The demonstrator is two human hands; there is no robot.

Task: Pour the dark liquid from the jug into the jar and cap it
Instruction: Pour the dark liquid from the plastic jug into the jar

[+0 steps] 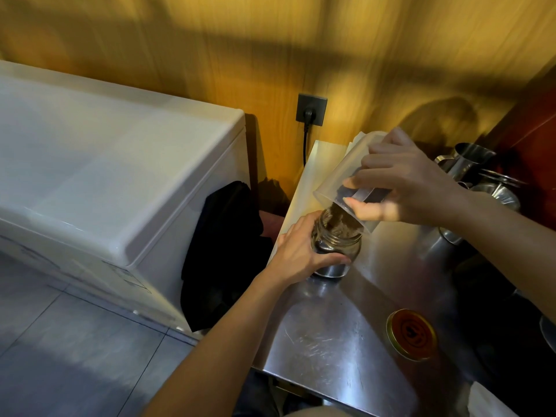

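A clear glass jar (pixel 338 246) stands upright on the steel counter (pixel 325 335), with dark liquid inside it. My left hand (pixel 301 252) wraps around its left side. My right hand (pixel 403 182) grips the handle of a translucent plastic jug (pixel 340 176), tipped steeply with its spout over the jar's mouth. Dark liquid runs from the jug into the jar. The gold jar lid (pixel 411 334) lies flat on the counter to the lower right, apart from both hands.
Several steel pitchers (pixel 469 159) crowd the counter's right side. A white chest appliance (pixel 114 188) stands to the left, with a black cloth (pixel 222 251) hanging in the gap. A wall socket with a plug (pixel 310 109) sits on the wooden wall.
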